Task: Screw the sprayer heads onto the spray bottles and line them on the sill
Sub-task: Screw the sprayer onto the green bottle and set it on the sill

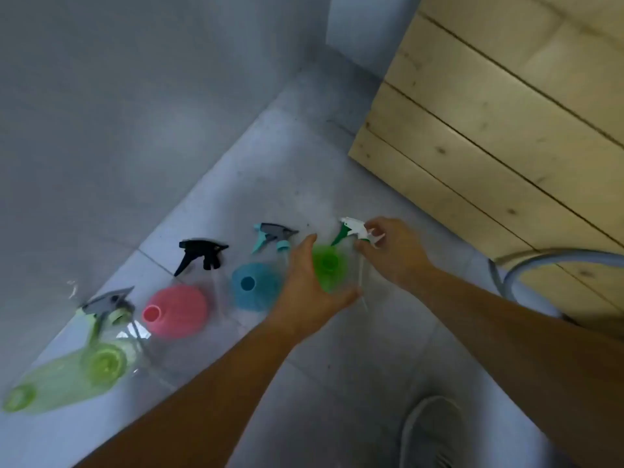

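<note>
Several spray bottles stand on a grey floor along a wall. My left hand (312,292) wraps around the bright green bottle (328,266). My right hand (393,249) pinches the white-and-green sprayer head (353,231) just above and right of that bottle, its dip tube hanging down. A blue bottle (255,285) stands with a grey-and-teal sprayer head (273,236) behind it. A pink bottle (177,310) has a black sprayer head (201,256) behind it. At the left, a pale green bottle (104,363) with a grey-green sprayer head (108,307), and another pale green bottle (40,390) lies nearby.
A grey wall (135,113) runs behind the row. A wooden plank panel (506,113) leans at the right, with a grey hose (547,261) at its base. A shoe (432,434) shows at the bottom edge.
</note>
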